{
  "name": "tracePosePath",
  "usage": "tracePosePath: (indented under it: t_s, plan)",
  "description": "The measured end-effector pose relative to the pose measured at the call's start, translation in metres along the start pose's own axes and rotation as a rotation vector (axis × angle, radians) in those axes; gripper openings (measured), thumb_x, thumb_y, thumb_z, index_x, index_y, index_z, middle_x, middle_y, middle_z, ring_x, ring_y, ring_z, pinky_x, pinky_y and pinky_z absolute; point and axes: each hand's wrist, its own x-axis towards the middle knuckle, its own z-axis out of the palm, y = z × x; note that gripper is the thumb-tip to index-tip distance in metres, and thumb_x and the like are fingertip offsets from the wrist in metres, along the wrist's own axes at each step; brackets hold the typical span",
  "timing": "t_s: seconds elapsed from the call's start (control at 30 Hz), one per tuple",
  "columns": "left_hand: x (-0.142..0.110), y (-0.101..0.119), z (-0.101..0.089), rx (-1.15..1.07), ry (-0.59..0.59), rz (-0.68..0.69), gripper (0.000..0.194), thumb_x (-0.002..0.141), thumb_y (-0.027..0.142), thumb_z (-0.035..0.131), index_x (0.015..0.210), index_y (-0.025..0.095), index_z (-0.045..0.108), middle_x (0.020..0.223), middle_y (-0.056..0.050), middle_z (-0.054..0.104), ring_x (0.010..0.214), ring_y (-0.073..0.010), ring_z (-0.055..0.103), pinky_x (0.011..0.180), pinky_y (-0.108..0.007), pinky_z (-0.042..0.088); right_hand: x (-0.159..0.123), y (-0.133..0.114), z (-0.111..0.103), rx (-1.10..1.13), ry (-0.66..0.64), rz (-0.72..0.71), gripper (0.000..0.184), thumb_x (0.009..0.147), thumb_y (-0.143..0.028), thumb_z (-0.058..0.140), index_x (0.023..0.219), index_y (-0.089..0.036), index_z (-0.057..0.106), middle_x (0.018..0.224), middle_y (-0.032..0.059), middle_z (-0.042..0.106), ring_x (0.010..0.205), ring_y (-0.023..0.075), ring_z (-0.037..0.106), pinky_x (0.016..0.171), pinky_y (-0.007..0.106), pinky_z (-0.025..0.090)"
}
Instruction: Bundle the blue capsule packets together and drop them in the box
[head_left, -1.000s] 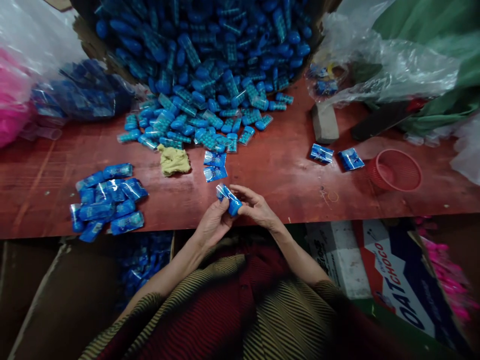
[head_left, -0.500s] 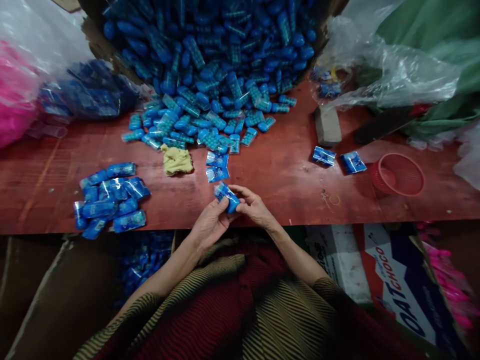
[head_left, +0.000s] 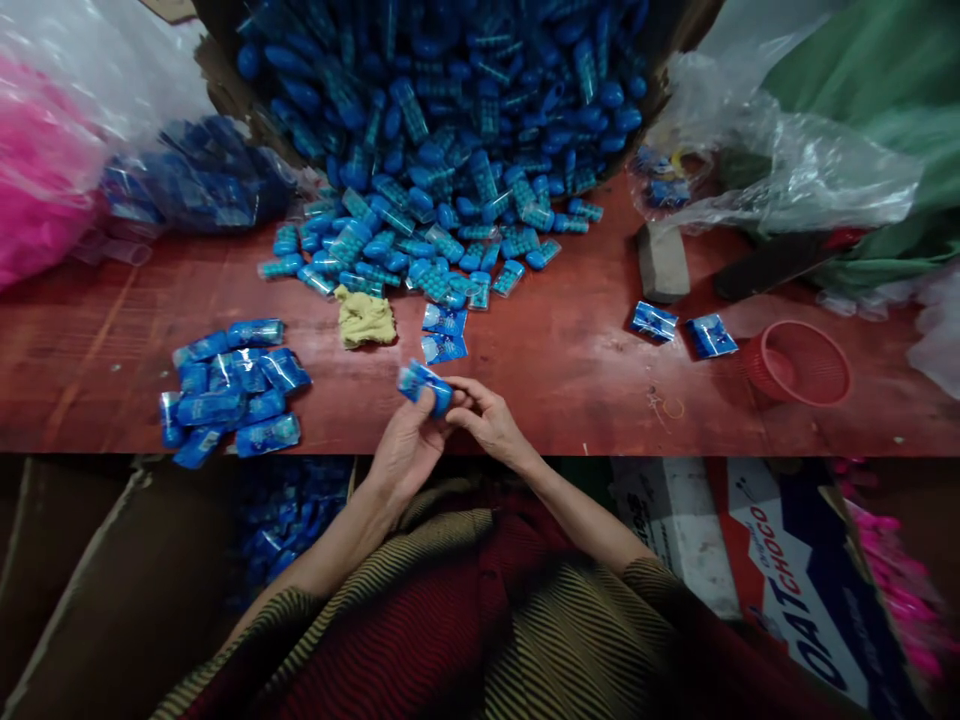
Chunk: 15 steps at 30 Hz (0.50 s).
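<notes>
My left hand (head_left: 409,440) is closed around a small blue-wrapped bottle (head_left: 424,388), thumb on top, and the bottle tilts with its far end to the left. The fingertips of my right hand (head_left: 487,420) are bent at the bottle's near right end and seem to pinch it; the exact contact is partly hidden. Just beyond my hands, two flat blue printed sleeves (head_left: 444,334) lie on the red table (head_left: 540,370). A yellow cloth (head_left: 365,318) is crumpled to their left. Several wrapped bottles (head_left: 214,405) are piled at the left front edge.
At the back, a large heap of clear, blue-capped bottles (head_left: 450,200) spills from a carton. To the right are a grey block (head_left: 663,262), two stacks of blue sleeves (head_left: 711,336) and a red plastic basket (head_left: 799,362). Plastic bags (head_left: 832,170) cover the far right.
Both hands have shifted slightly left with the bottle, which has turned flatter toward the left. The whole view has moved a little, while the things on the table stay in place.
</notes>
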Motion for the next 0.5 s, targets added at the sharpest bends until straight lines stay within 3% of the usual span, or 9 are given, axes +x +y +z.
tracePosePath:
  t_s: [0.07, 0.17, 0.27, 0.33, 0.43, 0.5]
  plan:
    - [0.002, 0.03, -0.012, -0.062, 0.111, 0.108, 0.027, 0.088, 0.037, 0.049, 0.08, 0.016, 0.064, 0.077, -0.005, 0.071, 0.082, -0.0173, 0.068, 0.085, -0.034, 0.053, 0.01, 0.0, -0.005, -0.141, -0.08, -0.081, 0.035, 0.083, -0.039, 0.059, 0.112, -0.019, 0.061, 0.102, 0.0049, 0.063, 0.084, 0.0144, 0.058, 0.081, 0.029, 0.047]
    - [0.004, 0.081, -0.032, -0.2, 0.229, 0.394, 0.048, 0.087, 0.056, 0.036, 0.09, 0.017, 0.063, 0.083, -0.008, 0.071, 0.096, -0.0194, 0.064, 0.084, -0.033, 0.054, 0.029, 0.001, -0.017, -0.422, -0.082, -0.133, 0.028, 0.086, -0.031, 0.056, 0.111, -0.018, 0.061, 0.105, 0.0071, 0.061, 0.085, 0.0148, 0.057, 0.082, 0.03, 0.045]
    - [0.006, 0.103, -0.042, -0.218, 0.241, 0.481, 0.057, 0.088, 0.058, 0.029, 0.097, 0.011, 0.061, 0.087, -0.01, 0.071, 0.096, -0.0179, 0.064, 0.084, -0.03, 0.052, 0.052, 0.004, -0.025, -0.733, -0.086, -0.077, 0.029, 0.089, -0.025, 0.052, 0.117, -0.02, 0.058, 0.111, 0.0083, 0.058, 0.094, 0.0172, 0.056, 0.083, 0.03, 0.045]
    - [0.01, 0.091, -0.039, -0.152, 0.235, 0.377, 0.043, 0.09, 0.047, 0.034, 0.088, 0.012, 0.061, 0.08, -0.008, 0.07, 0.085, -0.0166, 0.066, 0.084, -0.031, 0.052, 0.066, 0.006, -0.024, -0.943, -0.115, -0.018, 0.029, 0.089, -0.026, 0.051, 0.117, -0.021, 0.057, 0.111, 0.0092, 0.056, 0.097, 0.0198, 0.055, 0.08, 0.031, 0.044]
    - [0.021, 0.052, -0.029, 0.025, 0.173, 0.122, 0.016, 0.086, 0.026, 0.047, 0.08, 0.016, 0.058, 0.07, -0.003, 0.069, 0.073, -0.017, 0.068, 0.081, -0.036, 0.052, 0.078, 0.01, -0.016, -1.16, -0.149, 0.053, 0.024, 0.091, -0.028, 0.048, 0.11, -0.021, 0.059, 0.107, 0.0091, 0.056, 0.096, 0.0213, 0.054, 0.076, 0.03, 0.043]
    - [0.031, 0.028, -0.027, 0.138, 0.142, 0.118, 0.009, 0.081, 0.025, 0.053, 0.084, 0.017, 0.057, 0.07, -0.003, 0.068, 0.07, -0.017, 0.067, 0.079, -0.036, 0.052, 0.077, 0.012, -0.013, -1.206, -0.156, 0.067, 0.022, 0.093, -0.028, 0.043, 0.108, -0.021, 0.058, 0.106, 0.0086, 0.056, 0.095, 0.0203, 0.054, 0.073, 0.029, 0.043]
